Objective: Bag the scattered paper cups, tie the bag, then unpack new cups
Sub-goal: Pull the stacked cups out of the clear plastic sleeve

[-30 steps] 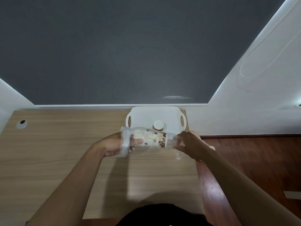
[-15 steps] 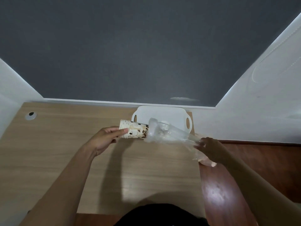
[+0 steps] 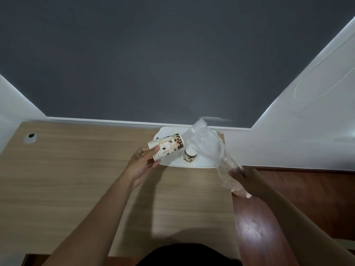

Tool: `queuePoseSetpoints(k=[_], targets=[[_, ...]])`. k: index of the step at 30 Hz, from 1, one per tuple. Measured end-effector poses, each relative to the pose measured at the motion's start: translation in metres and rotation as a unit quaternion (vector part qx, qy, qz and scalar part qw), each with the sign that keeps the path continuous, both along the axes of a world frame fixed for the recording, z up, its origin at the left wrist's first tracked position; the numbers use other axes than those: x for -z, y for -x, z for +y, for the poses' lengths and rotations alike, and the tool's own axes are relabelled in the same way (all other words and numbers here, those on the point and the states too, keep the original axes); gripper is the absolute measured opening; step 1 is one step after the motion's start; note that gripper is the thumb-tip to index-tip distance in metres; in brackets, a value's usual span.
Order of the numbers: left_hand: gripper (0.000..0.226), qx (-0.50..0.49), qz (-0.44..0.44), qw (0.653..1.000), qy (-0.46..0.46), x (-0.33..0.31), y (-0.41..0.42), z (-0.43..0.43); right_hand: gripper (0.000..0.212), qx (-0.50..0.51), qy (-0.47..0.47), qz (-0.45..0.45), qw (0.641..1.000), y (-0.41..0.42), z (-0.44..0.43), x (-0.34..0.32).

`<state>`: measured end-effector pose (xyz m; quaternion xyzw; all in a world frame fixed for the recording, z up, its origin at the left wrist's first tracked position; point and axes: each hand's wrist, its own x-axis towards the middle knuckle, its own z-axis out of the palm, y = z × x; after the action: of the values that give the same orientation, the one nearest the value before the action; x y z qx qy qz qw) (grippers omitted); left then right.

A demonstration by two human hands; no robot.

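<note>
Over the far right corner of the desk (image 3: 76, 179), your left hand (image 3: 142, 164) holds a stack of paper cups (image 3: 166, 146) on its side. Your thumb and fingers are closed round the rim end, and the base end points right and a little up. The stack hangs above the left end of a white tray (image 3: 201, 163) that sits at that corner.

Just beside the stack's base end is a clear plastic bag (image 3: 207, 144). It stretches slantwise from above the tray's far edge down past the desk's right edge. There your right hand (image 3: 244, 179) grips its lower end, though blur hides how the fingers lie.

A single cup (image 3: 189, 155) stands on the tray under the bag. Near the far left corner is a round cable hole (image 3: 30, 136). Red-brown floor (image 3: 307, 198) shows right of the desk.
</note>
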<state>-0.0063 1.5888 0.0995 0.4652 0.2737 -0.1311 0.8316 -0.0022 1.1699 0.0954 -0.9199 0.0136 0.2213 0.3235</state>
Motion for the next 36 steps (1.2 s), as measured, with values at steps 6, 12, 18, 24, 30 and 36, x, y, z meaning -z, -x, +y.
queuePoseSetpoints(k=[6, 12, 18, 24, 30, 36], targets=[[0.055, 0.003, 0.073, 0.988, 0.139, -0.005, -0.008, -0.028, 0.041, 0.043, -0.004, 0.003, 0.999, 0.010, -0.022, 0.021], [0.056, 0.100, 0.089, 0.972, 0.191, -0.014, -0.023, -0.047, 0.048, 0.064, -0.023, 0.019, 0.998, 0.018, -0.038, 0.026], [0.047, 0.144, 0.060, 0.987, 0.047, -0.011, -0.055, -0.069, 0.048, 0.101, -0.031, 0.027, 0.994, 0.016, -0.042, 0.024], [0.063, 0.179, -0.003, 0.967, -0.180, -0.018, -0.072, -0.101, 0.036, 0.096, -0.030, 0.040, 0.994, 0.009, -0.038, 0.040], [0.092, 0.206, -0.076, 0.905, -0.364, 0.019, -0.081, -0.118, 0.036, 0.080, -0.032, 0.038, 0.996, 0.011, -0.014, 0.015], [0.088, 0.229, -0.099, 0.868, -0.429, 0.039, -0.082, -0.134, 0.033, 0.069, -0.039, 0.050, 0.996, 0.014, -0.014, 0.004]])
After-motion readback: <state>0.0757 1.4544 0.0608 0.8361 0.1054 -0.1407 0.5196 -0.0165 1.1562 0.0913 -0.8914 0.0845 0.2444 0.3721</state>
